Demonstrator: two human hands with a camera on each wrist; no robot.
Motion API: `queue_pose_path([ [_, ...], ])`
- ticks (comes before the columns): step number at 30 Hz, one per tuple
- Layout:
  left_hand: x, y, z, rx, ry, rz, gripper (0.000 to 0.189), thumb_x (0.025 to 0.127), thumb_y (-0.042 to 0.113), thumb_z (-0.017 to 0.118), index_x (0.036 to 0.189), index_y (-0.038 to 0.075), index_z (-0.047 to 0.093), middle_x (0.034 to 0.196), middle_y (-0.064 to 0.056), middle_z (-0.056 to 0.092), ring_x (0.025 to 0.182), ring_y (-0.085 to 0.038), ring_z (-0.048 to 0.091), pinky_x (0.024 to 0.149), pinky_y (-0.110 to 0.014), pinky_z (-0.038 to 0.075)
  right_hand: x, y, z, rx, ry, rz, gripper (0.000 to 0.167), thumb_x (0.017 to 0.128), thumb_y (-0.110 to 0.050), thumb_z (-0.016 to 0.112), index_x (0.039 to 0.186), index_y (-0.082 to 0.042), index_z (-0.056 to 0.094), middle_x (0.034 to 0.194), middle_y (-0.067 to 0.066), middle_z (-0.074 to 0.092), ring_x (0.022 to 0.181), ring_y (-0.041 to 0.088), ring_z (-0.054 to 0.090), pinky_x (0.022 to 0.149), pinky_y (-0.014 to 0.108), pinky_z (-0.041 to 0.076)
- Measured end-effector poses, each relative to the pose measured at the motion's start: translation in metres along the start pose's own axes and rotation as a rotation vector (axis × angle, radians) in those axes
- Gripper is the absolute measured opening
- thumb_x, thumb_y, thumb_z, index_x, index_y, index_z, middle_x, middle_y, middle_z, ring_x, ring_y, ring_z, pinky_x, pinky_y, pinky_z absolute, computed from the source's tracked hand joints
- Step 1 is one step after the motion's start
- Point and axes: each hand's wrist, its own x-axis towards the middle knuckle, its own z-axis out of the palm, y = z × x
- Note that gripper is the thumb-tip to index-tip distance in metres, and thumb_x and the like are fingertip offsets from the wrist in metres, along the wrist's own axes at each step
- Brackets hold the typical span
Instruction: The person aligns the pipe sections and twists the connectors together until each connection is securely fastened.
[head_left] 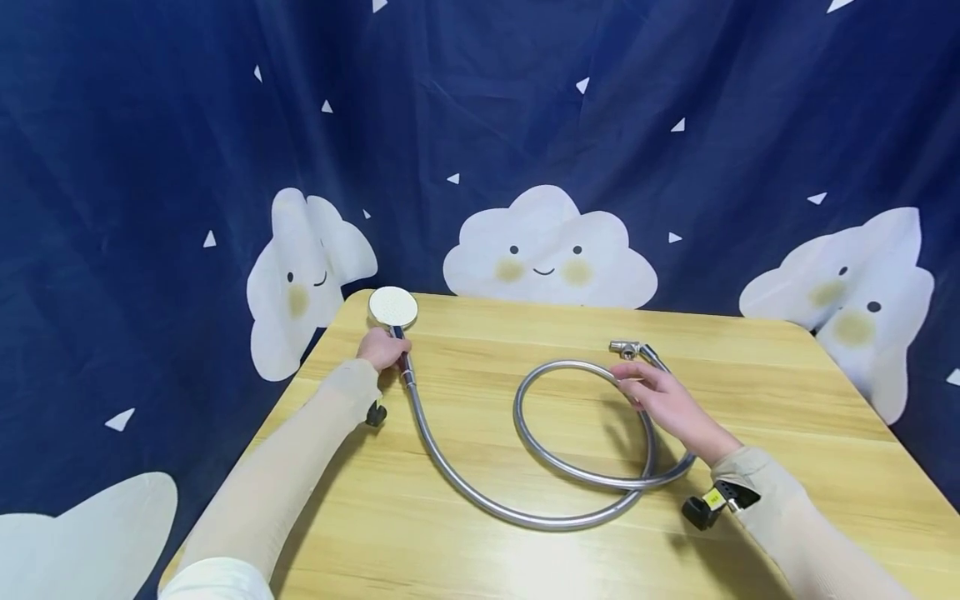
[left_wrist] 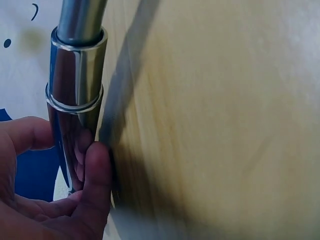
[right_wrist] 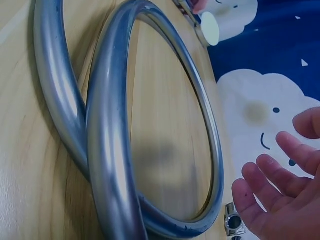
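Observation:
A chrome hand shower (head_left: 393,308) with a round white spray face lies at the table's far left. My left hand (head_left: 382,348) grips its handle (left_wrist: 75,80), fingers and thumb around the chrome in the left wrist view. From the handle a grey metal shower hose (head_left: 525,521) runs right and loops once. Over the right side of that loop hovers my right hand (head_left: 667,404), its fingers spread and loosely bent, holding nothing. A small chrome valve fitting (head_left: 626,348) sits at the hose's far end, just beyond the right fingertips. In the right wrist view the hand (right_wrist: 280,192) appears apart from the hose (right_wrist: 112,125).
The light wooden table (head_left: 465,333) has rounded far corners. Behind it hangs a dark blue curtain (head_left: 510,125) printed with white clouds and triangles. A black wrist camera (head_left: 701,512) is strapped beneath the right sleeve.

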Motion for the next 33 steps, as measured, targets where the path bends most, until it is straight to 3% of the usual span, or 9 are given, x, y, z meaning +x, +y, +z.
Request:
queue_pose_path([
  [7, 0.000, 0.004, -0.001, 0.097, 0.026, 0.002, 0.023, 0.082, 0.022, 0.064, 0.089, 0.001, 0.068, 0.053, 0.002, 0.063, 0.050, -0.011, 0.059, 0.057, -0.025, 0.045, -0.002, 0.004, -0.009, -0.015, 0.030, -0.016, 0.036, 0.106, -0.019, 0.049, 0.136, 0.000, 0.056, 0.137, 0.023, 0.056, 0.110, 0.020, 0.058, 0.090, 0.041, 0.053],
  [13, -0.002, 0.006, -0.001, 0.145, 0.030, -0.002, 0.024, 0.085, 0.024, 0.064, 0.093, 0.002, 0.067, 0.057, 0.002, 0.064, 0.058, -0.015, 0.061, 0.060, -0.026, 0.044, -0.006, 0.002, -0.021, -0.026, 0.041, -0.030, 0.036, 0.106, -0.017, 0.048, 0.136, 0.001, 0.055, 0.144, 0.024, 0.053, 0.115, 0.019, 0.058, 0.090, 0.040, 0.054],
  [17, -0.006, 0.010, -0.004, 0.265, 0.041, 0.021, 0.023, 0.086, 0.030, 0.063, 0.085, 0.006, 0.064, 0.065, -0.001, 0.061, 0.064, -0.019, 0.057, 0.058, -0.029, 0.042, -0.007, 0.004, -0.029, -0.041, 0.042, -0.018, 0.037, 0.107, -0.018, 0.047, 0.137, 0.001, 0.054, 0.144, 0.024, 0.052, 0.117, 0.018, 0.058, 0.093, 0.043, 0.053],
  [21, -0.008, 0.013, -0.007, 0.414, 0.024, 0.057, 0.030, 0.089, 0.037, 0.060, 0.076, 0.010, 0.060, 0.067, -0.004, 0.056, 0.063, -0.022, 0.055, 0.056, -0.031, 0.042, -0.007, 0.007, -0.036, -0.040, 0.045, -0.012, 0.037, 0.107, -0.018, 0.045, 0.137, 0.002, 0.054, 0.145, 0.025, 0.051, 0.123, 0.031, 0.057, 0.092, 0.042, 0.053],
  [25, -0.011, 0.017, -0.010, 0.518, 0.033, 0.077, 0.038, 0.092, 0.044, 0.057, 0.077, 0.009, 0.061, 0.072, -0.008, 0.060, 0.068, -0.025, 0.059, 0.059, -0.035, 0.045, -0.006, 0.012, -0.041, -0.026, 0.038, 0.013, 0.038, 0.108, -0.019, 0.042, 0.138, 0.002, 0.052, 0.146, 0.025, 0.049, 0.127, 0.039, 0.053, 0.089, 0.037, 0.053],
  [30, -0.014, 0.022, -0.010, 0.570, 0.069, 0.096, 0.041, 0.093, 0.047, 0.054, 0.083, 0.008, 0.062, 0.086, -0.013, 0.063, 0.081, -0.031, 0.060, 0.063, -0.040, 0.047, -0.007, 0.020, -0.044, -0.021, 0.046, 0.041, 0.039, 0.108, -0.022, 0.042, 0.139, 0.000, 0.052, 0.144, 0.025, 0.050, 0.122, 0.029, 0.056, 0.088, 0.036, 0.054],
  [33, -0.018, 0.026, -0.009, 0.556, 0.076, 0.120, 0.040, 0.093, 0.047, 0.053, 0.083, 0.009, 0.063, 0.091, -0.014, 0.066, 0.086, -0.033, 0.061, 0.066, -0.042, 0.049, -0.008, 0.023, -0.046, -0.013, 0.056, 0.047, 0.040, 0.108, -0.021, 0.043, 0.140, 0.001, 0.052, 0.142, 0.026, 0.052, 0.113, 0.012, 0.059, 0.087, 0.033, 0.055],
])
